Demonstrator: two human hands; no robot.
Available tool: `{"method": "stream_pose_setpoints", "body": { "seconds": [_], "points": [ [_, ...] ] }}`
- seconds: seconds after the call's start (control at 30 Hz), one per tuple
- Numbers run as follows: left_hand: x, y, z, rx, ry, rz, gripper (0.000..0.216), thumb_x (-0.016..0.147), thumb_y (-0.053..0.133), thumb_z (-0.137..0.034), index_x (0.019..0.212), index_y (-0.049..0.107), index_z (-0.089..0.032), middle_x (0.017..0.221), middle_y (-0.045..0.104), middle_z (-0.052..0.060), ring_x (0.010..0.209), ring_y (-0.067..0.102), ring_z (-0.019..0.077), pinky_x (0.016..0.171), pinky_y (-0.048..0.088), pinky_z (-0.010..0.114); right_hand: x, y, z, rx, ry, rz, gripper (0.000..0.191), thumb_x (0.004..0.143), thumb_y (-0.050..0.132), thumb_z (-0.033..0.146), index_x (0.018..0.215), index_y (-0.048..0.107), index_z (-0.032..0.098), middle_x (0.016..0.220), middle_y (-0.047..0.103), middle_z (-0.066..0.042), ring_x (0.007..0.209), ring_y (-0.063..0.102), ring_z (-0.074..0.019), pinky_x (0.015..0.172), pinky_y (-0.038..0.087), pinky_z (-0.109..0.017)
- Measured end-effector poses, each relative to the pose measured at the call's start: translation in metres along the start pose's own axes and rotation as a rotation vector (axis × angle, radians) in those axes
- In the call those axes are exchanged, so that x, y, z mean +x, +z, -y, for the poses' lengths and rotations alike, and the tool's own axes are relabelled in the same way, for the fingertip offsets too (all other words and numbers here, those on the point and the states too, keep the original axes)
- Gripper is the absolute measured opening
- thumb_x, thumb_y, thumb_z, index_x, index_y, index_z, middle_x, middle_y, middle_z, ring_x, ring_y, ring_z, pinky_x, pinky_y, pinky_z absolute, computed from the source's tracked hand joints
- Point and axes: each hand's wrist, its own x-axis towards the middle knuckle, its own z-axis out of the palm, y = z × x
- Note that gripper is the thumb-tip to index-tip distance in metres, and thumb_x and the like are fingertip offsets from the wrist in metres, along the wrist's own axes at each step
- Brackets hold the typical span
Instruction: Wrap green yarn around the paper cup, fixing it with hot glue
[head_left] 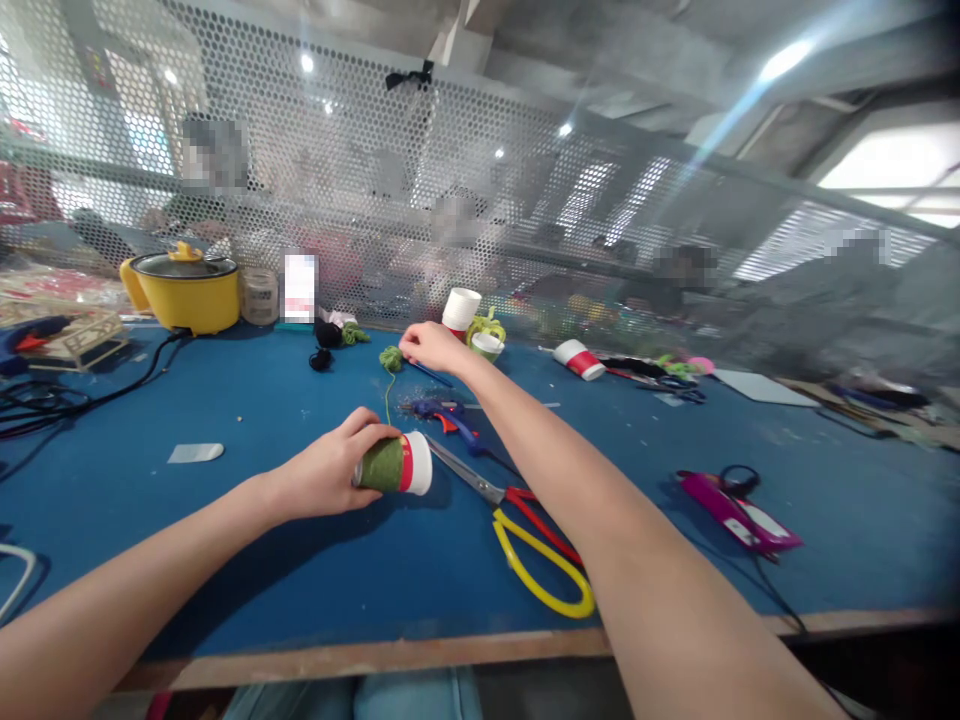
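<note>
A paper cup [386, 466] lies sideways in my left hand [330, 470]; its sides are wrapped in green yarn up to a red band and a white end. From the cup a green strand runs up to a small ball of green yarn [391, 358]. My right hand [435, 347] is stretched out just right of that ball, fingers curled together; whether they pinch anything is hidden. Under it lies a thin blue stick [431, 374]. Between my arms rest a blue glue gun [450, 415] and large scissors [487, 490] with red and yellow handles.
White cups [462, 305] and a green-wrapped cup [487, 346] stand behind my right hand. Another red-banded cup [578, 360] lies further right. A yellow electric pot [187, 295] stands back left. A purple packet [739, 515] lies at right. A perforated metal screen [360, 180] closes the back.
</note>
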Motion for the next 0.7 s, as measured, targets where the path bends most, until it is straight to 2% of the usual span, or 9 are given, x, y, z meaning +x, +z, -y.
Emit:
{"method": "stream_pose_setpoints", "body": {
  "seconds": [0.17, 0.3, 0.4, 0.53, 0.6, 0.7],
  "points": [
    [0.0, -0.001, 0.002, 0.016, -0.033, 0.01, 0.056, 0.065, 0.062, -0.015, 0.117, 0.04, -0.018, 0.11, 0.042, 0.009, 0.097, 0.053, 0.0221, 0.087, 0.047, 0.036, -0.054, 0.0, -0.039, -0.221, 0.16, 0.073, 0.02, 0.074, 0.054, 0.023, 0.063, 0.064, 0.01, 0.068, 0.066, -0.012, 0.067, 0.061, -0.0196, 0.056, 0.038, -0.024],
    [0.0, 0.0, 0.001, 0.024, -0.027, 0.002, 0.056, 0.065, 0.063, -0.015, 0.116, 0.039, -0.019, 0.11, 0.041, 0.008, 0.098, 0.053, 0.0218, 0.088, 0.047, 0.036, -0.086, 0.015, -0.063, -0.263, 0.28, 0.148, 0.018, 0.071, 0.056, 0.025, 0.064, 0.064, 0.011, 0.068, 0.066, -0.012, 0.061, 0.06, -0.02, 0.05, 0.034, -0.024],
    [-0.001, 0.0, 0.0, 0.043, -0.03, 0.003, 0.055, 0.066, 0.062, -0.015, 0.116, 0.039, -0.019, 0.111, 0.041, 0.008, 0.098, 0.052, 0.0216, 0.088, 0.047, 0.036, -0.094, 0.03, -0.069, -0.22, 0.295, 0.126, 0.015, 0.07, 0.056, 0.023, 0.07, 0.064, 0.011, 0.077, 0.067, -0.013, 0.069, 0.061, -0.0202, 0.054, 0.036, -0.024],
    [-0.002, 0.001, 0.002, 0.07, -0.001, -0.013, 0.054, 0.068, 0.061, -0.014, 0.116, 0.038, -0.02, 0.117, 0.039, 0.01, 0.107, 0.048, 0.0234, 0.092, 0.044, 0.038, -0.091, 0.043, -0.069, -0.106, 0.332, 0.027, 0.015, 0.069, 0.057, 0.02, 0.079, 0.063, 0.012, 0.088, 0.066, -0.014, 0.081, 0.06, -0.0215, 0.061, 0.038, -0.023],
    [-0.002, 0.002, 0.003, 0.079, 0.037, -0.013, 0.055, 0.068, 0.061, -0.012, 0.117, 0.037, -0.02, 0.123, 0.039, 0.011, 0.113, 0.044, 0.0245, 0.095, 0.041, 0.039, -0.092, 0.045, -0.069, -0.021, 0.366, -0.02, 0.018, 0.069, 0.057, 0.021, 0.085, 0.06, 0.013, 0.088, 0.065, -0.013, 0.079, 0.06, -0.0209, 0.06, 0.039, -0.024],
    [-0.002, 0.001, 0.004, 0.095, 0.068, 0.0, 0.054, 0.07, 0.06, -0.011, 0.118, 0.035, -0.02, 0.122, 0.044, 0.011, 0.113, 0.045, 0.0243, 0.096, 0.04, 0.041, -0.096, 0.04, -0.068, 0.132, 0.394, -0.075, 0.021, 0.071, 0.053, 0.017, 0.091, 0.055, 0.013, 0.077, 0.065, -0.009, 0.067, 0.059, -0.0173, 0.055, 0.04, -0.023]
  ]
}}
